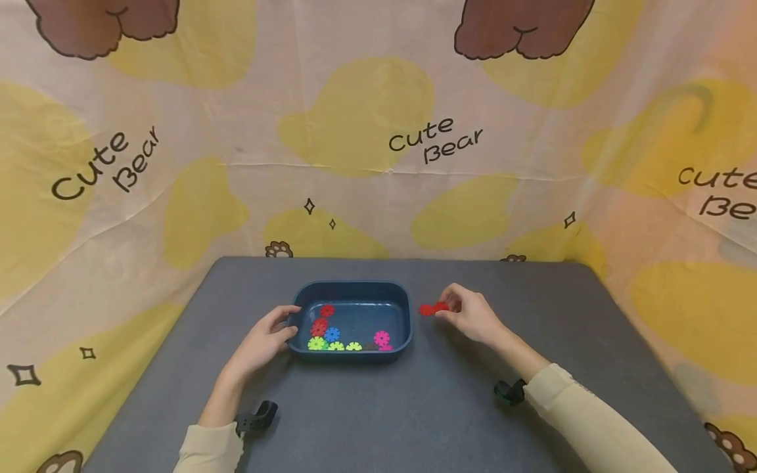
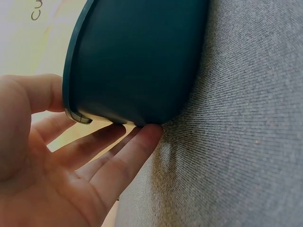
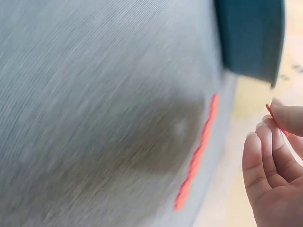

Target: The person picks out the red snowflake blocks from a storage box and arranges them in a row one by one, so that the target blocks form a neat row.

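At the left end of a dark blue plastic tub [image 1: 355, 355], my left hand [image 1: 269, 341] holds the rim. In the left wrist view, its fingers [image 2: 128, 165] press the tub's outer wall [image 2: 137, 56]. Right of the tub, my right hand [image 1: 470, 315] pinches a red notched disc [image 1: 440, 307] between thumb and fingers. Another red notched disc [image 1: 426, 310] lies just left of it; in the right wrist view this disc [image 3: 196, 153] is seen edge-on against the table. Inside the tub are red discs [image 1: 319, 326], a blue disc [image 1: 332, 334], yellow-green discs [image 1: 317, 343] and pink discs [image 1: 382, 337].
The grey table [image 1: 378, 420] runs back to a cloth [image 1: 355, 144] printed with bears and yellow patches, which also hangs at both sides. Black wrist straps [image 1: 257, 418] sit on both forearms.
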The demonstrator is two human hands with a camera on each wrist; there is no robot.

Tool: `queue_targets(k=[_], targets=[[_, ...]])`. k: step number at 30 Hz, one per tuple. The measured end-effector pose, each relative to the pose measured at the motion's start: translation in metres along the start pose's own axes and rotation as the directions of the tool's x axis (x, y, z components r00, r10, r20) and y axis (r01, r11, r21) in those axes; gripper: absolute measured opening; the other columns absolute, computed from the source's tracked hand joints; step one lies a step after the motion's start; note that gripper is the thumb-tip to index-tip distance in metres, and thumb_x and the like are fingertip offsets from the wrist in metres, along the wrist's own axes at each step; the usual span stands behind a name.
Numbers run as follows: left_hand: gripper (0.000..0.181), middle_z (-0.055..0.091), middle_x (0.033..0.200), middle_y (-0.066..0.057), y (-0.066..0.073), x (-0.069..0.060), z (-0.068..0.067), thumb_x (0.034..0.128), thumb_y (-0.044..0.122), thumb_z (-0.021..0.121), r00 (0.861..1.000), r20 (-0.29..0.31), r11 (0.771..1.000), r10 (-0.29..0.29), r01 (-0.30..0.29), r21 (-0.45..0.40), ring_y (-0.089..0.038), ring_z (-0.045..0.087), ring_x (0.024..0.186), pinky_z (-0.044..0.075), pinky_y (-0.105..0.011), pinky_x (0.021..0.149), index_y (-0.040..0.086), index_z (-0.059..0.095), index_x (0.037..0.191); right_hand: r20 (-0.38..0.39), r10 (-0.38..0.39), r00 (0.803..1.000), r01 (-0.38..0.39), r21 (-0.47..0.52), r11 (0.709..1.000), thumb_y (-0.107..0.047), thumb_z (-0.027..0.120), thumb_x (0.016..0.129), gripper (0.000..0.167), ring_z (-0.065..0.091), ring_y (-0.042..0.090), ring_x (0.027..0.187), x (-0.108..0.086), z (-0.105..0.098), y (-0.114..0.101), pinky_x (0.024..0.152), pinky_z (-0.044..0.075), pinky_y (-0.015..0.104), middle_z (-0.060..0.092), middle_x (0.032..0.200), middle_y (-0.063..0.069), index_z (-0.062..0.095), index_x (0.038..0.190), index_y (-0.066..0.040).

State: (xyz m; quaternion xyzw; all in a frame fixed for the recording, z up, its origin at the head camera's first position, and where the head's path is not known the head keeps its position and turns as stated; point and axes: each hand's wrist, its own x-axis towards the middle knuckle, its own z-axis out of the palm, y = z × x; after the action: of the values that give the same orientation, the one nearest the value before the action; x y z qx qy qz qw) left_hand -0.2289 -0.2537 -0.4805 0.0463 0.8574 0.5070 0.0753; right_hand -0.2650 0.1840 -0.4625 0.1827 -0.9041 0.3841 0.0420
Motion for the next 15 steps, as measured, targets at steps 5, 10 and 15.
queue_targets(k=[5, 10, 15], targets=[[0.047, 0.031, 0.157, -0.029, 0.001, 0.001, 0.0, 0.1028, 0.015, 0.055, 1.0, -0.001, 1.0, -0.001, 0.001, -0.001, -0.046, 0.048, 0.135, 0.052, -0.052, 0.097, 0.009, 0.045, 0.148, -0.003, 0.067, 0.998, -0.067, -0.02, 0.998, -0.014, 0.08, 0.088, 0.026, 0.054, 0.018, 0.067, -0.002, -0.011, 0.021, 0.059, 0.047, 0.032, 0.061, 0.08, 0.001, 0.063, 0.106, -0.008], [0.047, 0.031, 0.157, -0.029, 0.001, 0.001, 0.0, 0.1029, 0.014, 0.055, 1.0, 0.0, 1.0, 0.003, -0.003, -0.001, -0.046, 0.048, 0.135, 0.052, -0.052, 0.097, 0.008, 0.045, 0.148, -0.026, 0.097, 0.995, -0.098, -0.046, 0.994, -0.013, 0.079, 0.089, 0.025, 0.055, 0.019, 0.07, -0.004, -0.019, 0.039, 0.061, 0.047, 0.033, 0.062, 0.082, 0.003, 0.063, 0.106, -0.007], [0.047, 0.032, 0.157, -0.029, 0.001, 0.0, 0.0, 0.103, 0.014, 0.055, 1.0, -0.001, 1.0, 0.006, -0.006, 0.004, -0.047, 0.047, 0.136, 0.052, -0.053, 0.097, 0.008, 0.045, 0.148, -0.043, 0.138, 0.989, -0.14, -0.059, 0.988, -0.014, 0.078, 0.089, 0.023, 0.055, 0.02, 0.069, -0.004, -0.024, 0.053, 0.061, 0.047, 0.034, 0.062, 0.083, 0.005, 0.063, 0.106, -0.007]])
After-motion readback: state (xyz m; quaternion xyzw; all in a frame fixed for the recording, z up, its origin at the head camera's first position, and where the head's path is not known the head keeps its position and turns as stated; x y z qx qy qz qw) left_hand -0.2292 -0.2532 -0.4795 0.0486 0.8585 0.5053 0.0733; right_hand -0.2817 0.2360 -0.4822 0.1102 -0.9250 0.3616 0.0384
